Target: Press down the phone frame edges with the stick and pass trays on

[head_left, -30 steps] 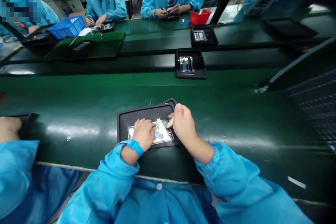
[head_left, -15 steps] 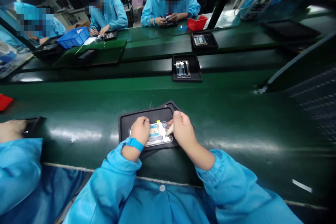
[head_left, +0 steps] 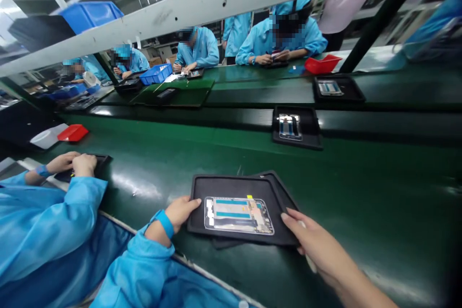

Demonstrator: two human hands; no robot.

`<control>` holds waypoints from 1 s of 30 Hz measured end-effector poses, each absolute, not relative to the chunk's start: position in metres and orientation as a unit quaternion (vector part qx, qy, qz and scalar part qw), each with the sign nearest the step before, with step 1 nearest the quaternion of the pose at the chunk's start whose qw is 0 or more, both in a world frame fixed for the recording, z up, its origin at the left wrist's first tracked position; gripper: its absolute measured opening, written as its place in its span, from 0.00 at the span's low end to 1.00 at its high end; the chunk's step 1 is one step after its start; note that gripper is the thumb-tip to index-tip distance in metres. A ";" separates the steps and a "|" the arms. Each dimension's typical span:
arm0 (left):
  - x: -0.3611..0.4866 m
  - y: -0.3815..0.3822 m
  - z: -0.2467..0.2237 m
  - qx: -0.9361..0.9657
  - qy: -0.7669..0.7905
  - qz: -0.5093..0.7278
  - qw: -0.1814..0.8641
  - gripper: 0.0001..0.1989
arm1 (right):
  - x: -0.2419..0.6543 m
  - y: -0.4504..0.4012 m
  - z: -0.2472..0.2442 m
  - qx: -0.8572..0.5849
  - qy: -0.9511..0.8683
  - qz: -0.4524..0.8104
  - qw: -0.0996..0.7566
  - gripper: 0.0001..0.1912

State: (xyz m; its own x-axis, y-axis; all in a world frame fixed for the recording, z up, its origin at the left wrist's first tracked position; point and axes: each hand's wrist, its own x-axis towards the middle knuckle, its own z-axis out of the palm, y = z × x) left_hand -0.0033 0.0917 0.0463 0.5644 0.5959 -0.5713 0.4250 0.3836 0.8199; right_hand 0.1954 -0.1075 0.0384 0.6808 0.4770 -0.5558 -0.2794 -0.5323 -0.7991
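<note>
A black tray point(head_left: 234, 186) lies on top of another black tray point(head_left: 279, 183) that sticks out behind it at an angle. Inside the upper one is an opened phone point(head_left: 233, 211) with blue strips, a silver frame and a yellow tab at its top edge. My left hand point(head_left: 180, 212), with a blue wrist band, grips the left edge of the upper tray, thumb on the rim. At the right edge, my right hand point(head_left: 306, 233) pinches the tray's rim and also keeps a pale tool point(head_left: 311, 263) against its palm, partly hidden by the fingers.
A co-worker's hands point(head_left: 77, 162) work over a black tray on the left, near a red bin point(head_left: 73, 133). Beyond the green table point(head_left: 162, 154), two trays with phones point(head_left: 298, 127) point(head_left: 337, 89) stand on the line. Several people sit across, below a grey beam point(head_left: 202, 2).
Both hands have moved off the phone to the tray's two side edges. The pale tool has left the phone with my right hand. The camera's view has tilted up and turned left.
</note>
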 end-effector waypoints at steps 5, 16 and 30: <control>-0.018 0.108 0.067 0.440 0.485 0.193 0.731 0.05 | 0.195 -0.100 0.037 -0.707 -0.032 0.412 0.574 0.23; -0.062 0.166 0.043 0.308 0.700 0.364 0.532 0.07 | 0.227 -0.106 0.033 -0.901 -0.135 0.180 0.371 0.23; 0.016 0.074 0.029 0.891 0.353 0.134 0.253 0.13 | 0.207 -0.118 0.011 -0.909 -0.271 0.189 0.254 0.17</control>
State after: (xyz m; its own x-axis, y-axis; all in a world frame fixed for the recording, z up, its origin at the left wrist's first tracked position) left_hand 0.0160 0.0736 0.0286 0.7154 0.6962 0.0596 0.5611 -0.6232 0.5448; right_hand 0.2068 -0.1185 0.0109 0.7821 0.5883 -0.2056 0.3962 -0.7240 -0.5646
